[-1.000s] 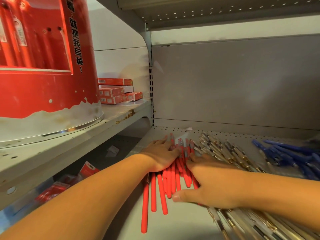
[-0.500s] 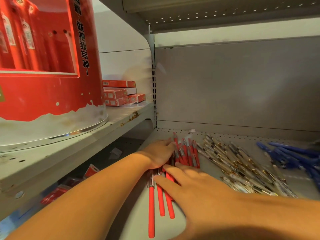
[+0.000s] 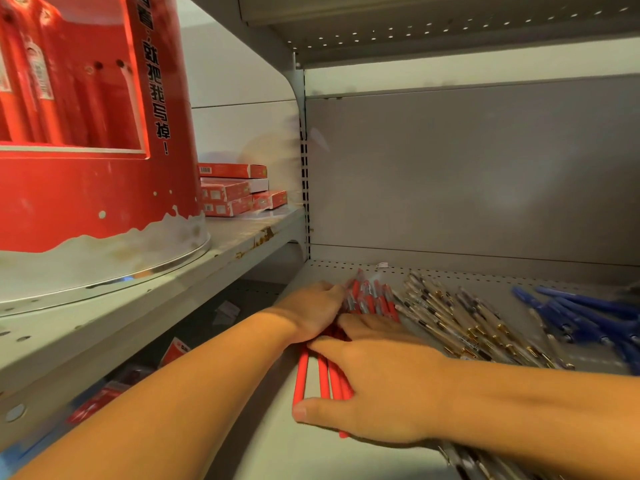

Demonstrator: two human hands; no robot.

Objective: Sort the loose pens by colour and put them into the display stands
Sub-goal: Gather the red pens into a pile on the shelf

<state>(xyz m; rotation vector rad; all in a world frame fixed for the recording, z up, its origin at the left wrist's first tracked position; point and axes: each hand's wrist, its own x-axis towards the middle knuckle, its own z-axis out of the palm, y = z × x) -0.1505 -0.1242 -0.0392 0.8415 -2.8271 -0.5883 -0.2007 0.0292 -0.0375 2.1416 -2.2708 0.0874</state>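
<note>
Here, red pens point(image 3: 369, 301) under both hands' fingers point(image 3: 327, 348).

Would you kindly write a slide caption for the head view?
Both hands, left and right, gather red pens on a shelf beside clear and blue pens.

I see red pens point(image 3: 370, 299) bunched side by side on the grey shelf, pointing away from me. Right of them lies a heap of clear pens point(image 3: 460, 320); blue pens point(image 3: 581, 317) lie far right. A red stand point(image 3: 86, 181) sits upper left.
</note>
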